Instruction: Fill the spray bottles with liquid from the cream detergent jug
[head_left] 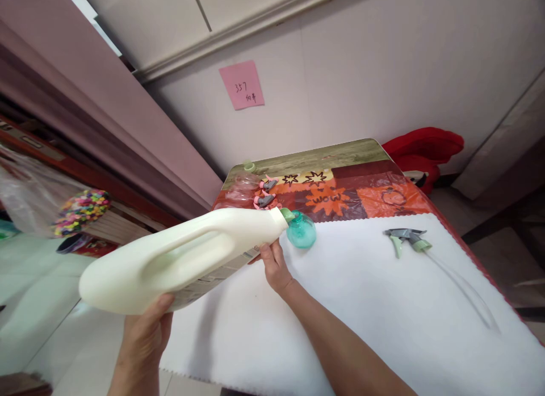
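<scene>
A large cream-coloured jug (183, 254) with a built-in handle is tilted nearly level, its green spout (286, 215) at the mouth of a small teal bottle (302, 231). My left hand (149, 322) grips the jug near its base from below. Under the neck end, my right hand (275, 265) supports the jug with its fingers partly hidden behind it. The teal bottle stands on the white cloth and looks partly filled. A grey and green spray trigger head (409, 240) with a long clear tube lies to the right.
Two clear bottles with pink and grey spray heads (266, 200) lie behind the jug, near a green cap ring (249, 166). The table (323, 200) meets the wall; a red plush item (426, 152) sits beyond its right corner. A curtain (128, 89) hangs at left.
</scene>
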